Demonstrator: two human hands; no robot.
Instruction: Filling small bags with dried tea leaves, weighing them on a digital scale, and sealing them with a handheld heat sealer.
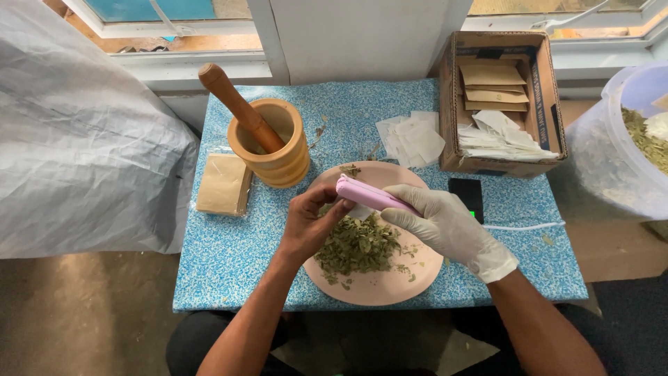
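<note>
The gloved right hand (pixel 445 226) is wrapped around the body of a pink sealer (pixel 372 196), while the bare left hand (pixel 313 223) pinches its far end together with a small white sachet (pixel 360 212), fingers curled shut. Both hover over the pink plate (pixel 390 285) of crushed green leaves (pixel 355 245). To my eye, pressing evenly along the sachet's edge, held flat and steady, would serve best. The sealer's long axis runs from upper left to lower right, its tip pointing toward the wooden mortar (pixel 273 150) beyond the plate.
</note>
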